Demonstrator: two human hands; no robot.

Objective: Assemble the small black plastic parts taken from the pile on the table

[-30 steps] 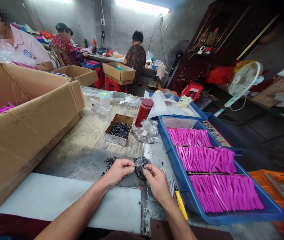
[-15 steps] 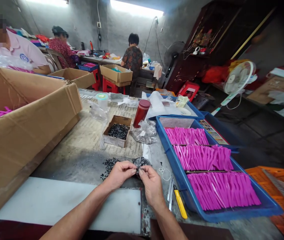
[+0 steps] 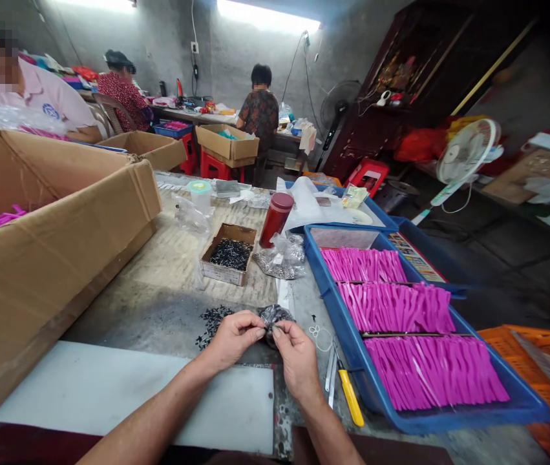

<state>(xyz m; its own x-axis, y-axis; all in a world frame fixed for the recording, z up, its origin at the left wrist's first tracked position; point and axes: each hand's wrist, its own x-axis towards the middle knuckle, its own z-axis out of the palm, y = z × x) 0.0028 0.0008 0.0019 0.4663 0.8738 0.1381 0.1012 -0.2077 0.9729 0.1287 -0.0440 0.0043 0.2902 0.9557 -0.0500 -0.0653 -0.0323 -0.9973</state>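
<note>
My left hand [image 3: 236, 334] and my right hand [image 3: 296, 355] meet at the middle of the table. Thumb and forefinger of each are pinched together, the tips almost touching. What they pinch is too small to make out. Right behind the fingertips sits a dark, shiny plastic bag [image 3: 277, 314], partly hidden by them; whether they touch it I cannot tell. A loose pile of small black parts [image 3: 212, 323] lies beside my left hand. Farther back, a small cardboard box [image 3: 223, 274] holds many more small black pieces [image 3: 231, 254].
At right stands a blue tray [image 3: 347, 371] with rows of pink strips [image 3: 434, 371]. A yellow-handled tool [image 3: 351, 397] lies beside it. A large cardboard box [image 3: 61, 258] fills the left. A red canister [image 3: 276, 219] and a white board [image 3: 148, 394] are on the table. Several people sit beyond.
The view has shifted very slightly, so everything sits a little farther right. Both hands keep the same pinch at the same spot.
</note>
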